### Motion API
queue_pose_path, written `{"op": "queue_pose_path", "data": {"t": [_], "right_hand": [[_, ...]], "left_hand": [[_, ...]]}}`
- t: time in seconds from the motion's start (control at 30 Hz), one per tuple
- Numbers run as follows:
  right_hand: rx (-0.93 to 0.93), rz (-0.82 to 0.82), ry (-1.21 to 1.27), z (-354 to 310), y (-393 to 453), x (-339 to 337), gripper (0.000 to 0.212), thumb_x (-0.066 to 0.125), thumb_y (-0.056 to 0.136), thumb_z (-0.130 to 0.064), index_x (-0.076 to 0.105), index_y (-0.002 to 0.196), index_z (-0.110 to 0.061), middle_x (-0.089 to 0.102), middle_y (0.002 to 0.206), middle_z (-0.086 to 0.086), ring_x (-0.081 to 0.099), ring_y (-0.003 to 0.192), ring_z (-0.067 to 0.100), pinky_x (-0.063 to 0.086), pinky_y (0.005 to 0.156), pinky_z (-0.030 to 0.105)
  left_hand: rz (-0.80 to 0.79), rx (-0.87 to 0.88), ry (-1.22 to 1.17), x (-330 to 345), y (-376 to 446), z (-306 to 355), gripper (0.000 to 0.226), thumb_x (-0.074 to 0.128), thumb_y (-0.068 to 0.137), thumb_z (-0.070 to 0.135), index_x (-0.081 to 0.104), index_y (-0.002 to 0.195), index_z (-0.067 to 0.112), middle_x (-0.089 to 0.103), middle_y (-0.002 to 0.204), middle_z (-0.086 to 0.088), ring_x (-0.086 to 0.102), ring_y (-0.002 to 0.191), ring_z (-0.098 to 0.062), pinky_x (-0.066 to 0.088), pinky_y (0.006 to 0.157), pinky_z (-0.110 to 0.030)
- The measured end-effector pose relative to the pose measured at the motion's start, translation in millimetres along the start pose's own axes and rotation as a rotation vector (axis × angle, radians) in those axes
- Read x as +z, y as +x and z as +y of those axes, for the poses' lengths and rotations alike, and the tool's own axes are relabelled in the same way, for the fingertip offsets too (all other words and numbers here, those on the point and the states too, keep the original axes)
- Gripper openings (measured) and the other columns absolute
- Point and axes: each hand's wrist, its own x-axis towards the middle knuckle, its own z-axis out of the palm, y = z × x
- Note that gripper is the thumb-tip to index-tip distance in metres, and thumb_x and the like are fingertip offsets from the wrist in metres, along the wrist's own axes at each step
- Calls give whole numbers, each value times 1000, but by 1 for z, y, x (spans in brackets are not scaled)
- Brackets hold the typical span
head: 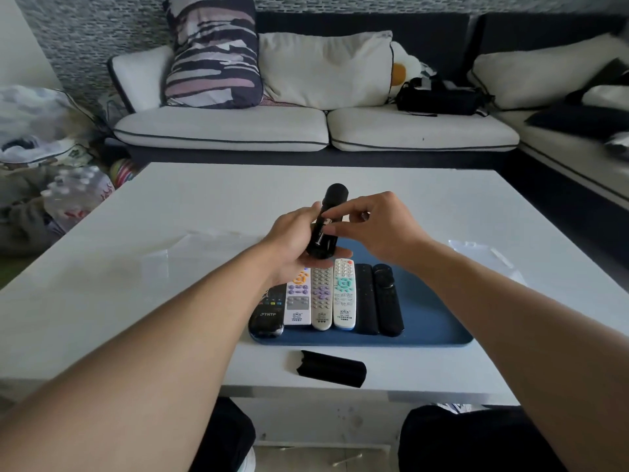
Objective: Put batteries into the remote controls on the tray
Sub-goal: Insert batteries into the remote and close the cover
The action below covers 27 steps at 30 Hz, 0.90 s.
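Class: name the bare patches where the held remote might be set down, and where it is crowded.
Free: the blue tray right of the black remotes; the white table beyond the hands. Crowded: the tray's left half, six remotes side by side; a black battery cover lies before the tray.

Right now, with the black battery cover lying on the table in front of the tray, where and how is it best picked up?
Probably across its two long edges near the middle, coming straight down from above. The battery cover lies flat and alone on the white table, just nearer the person than the blue tray, long axis roughly left to right. Its notched left end gives a poorer grip. The right hand looks the freer one.
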Motion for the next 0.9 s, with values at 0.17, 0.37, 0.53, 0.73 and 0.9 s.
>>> {"op": "queue_pose_path", "data": {"t": [0.17,0.37,0.53,0.73,0.9], "right_hand": [[47,-53,79,-2,0,3,14,83,81,-28,80,91,-37,40,53,-12,32,45,5,27,45,11],[64,-41,62,-3,4,7,16,86,76,-34,79,89,-29,38,48,-15,33,43,4,27,44,11],[58,-34,45,-6,5,11,13,82,80,-36,79,89,-28,39,46,-14,33,42,5,26,44,13],[37,-14,10,-6,6,15,11,83,80,-33,76,86,-28,39,48,-10,33,39,5,26,41,12],[61,-4,-40,-2,9,20,26,87,73,-40,68,84,-27,48,55,-6,38,40,2,28,40,12]], "left_hand": [[-102,-47,-45,-8,-6,1,30,48,107,26,54,133,11,76,93,-9,75,90,-39,56,47,-31],[-110,-25,-52,-15,-5,-1,30,43,108,28,63,123,12,77,104,-6,76,93,-30,58,48,-30],[-104,-19,-151,-18,-3,-3,31,41,109,25,59,126,7,70,108,-18,74,97,-36,63,66,-48],[-171,-30,-214,-22,-1,-4,26,42,108,24,54,126,8,68,108,-22,72,99,-43,59,80,-59],[-180,-32,-221,-28,-2,-7,29,47,106,17,50,133,8,68,113,-25,70,102,-45,56,86,-63]]}}
